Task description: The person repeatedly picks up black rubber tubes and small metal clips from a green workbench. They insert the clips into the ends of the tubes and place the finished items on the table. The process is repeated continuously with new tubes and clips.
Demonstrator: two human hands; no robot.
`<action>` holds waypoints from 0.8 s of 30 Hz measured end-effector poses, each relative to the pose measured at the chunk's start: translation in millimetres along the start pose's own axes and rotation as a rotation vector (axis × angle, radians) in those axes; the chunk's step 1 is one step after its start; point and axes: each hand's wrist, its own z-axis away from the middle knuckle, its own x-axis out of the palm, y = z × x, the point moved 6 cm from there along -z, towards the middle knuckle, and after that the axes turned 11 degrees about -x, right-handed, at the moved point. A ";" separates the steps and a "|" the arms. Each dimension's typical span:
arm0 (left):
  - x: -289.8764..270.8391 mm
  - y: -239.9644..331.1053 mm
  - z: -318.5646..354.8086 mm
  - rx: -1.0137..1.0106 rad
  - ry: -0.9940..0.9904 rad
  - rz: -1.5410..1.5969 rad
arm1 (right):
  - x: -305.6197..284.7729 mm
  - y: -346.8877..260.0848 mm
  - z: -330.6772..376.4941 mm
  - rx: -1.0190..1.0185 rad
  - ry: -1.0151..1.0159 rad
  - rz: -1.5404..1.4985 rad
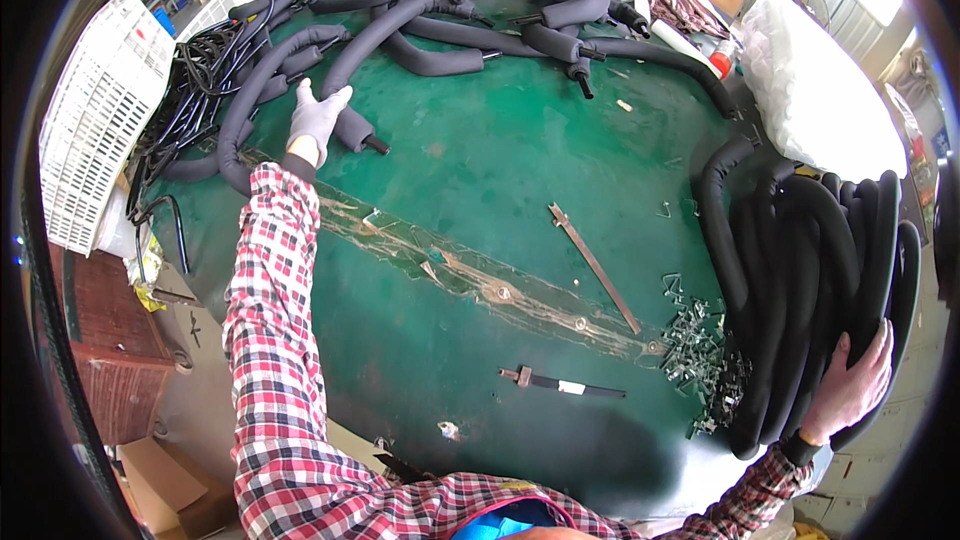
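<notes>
My left hand (317, 120), in a pale glove, reaches to the far left. Its thumb and fingers straddle a bent grey foam-covered tube (372, 40), whose near end shows a dark inner rod. At the right edge my right hand (850, 385) grips a black foam tube (885, 270) on the outer side of a bundle; its palm side is hidden. The bundle of black foam tubes (770, 310) lies lengthwise beside a heap of small metal clips (695, 355). More grey foam-covered tubes (440, 60) are piled along the far side.
On the green table (450, 160) lie a thin metal strip (595, 265) and a dark strap-like tool (565, 383). Thin black rods (190, 90) are heaped by a white plastic crate (105, 120). A white plastic bag (820, 90) sits far right; a cardboard box (170, 485) stands below left.
</notes>
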 end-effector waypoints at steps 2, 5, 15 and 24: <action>22.9 -1.9 -17.0 0.041 0.040 -0.015 | -6.9 1.6 0.7 -0.010 -0.014 0.040; 26.0 -34.2 -60.8 -0.125 -0.047 0.250 | -4.1 7.4 -3.0 -0.046 -0.001 -0.043; -151.0 79.0 183.9 0.052 -0.226 0.939 | -64.6 2.7 15.7 -0.070 0.296 -0.473; -296.1 -115.0 495.9 0.470 0.243 0.334 | -293.3 -261.9 81.3 -0.256 -0.480 -3.137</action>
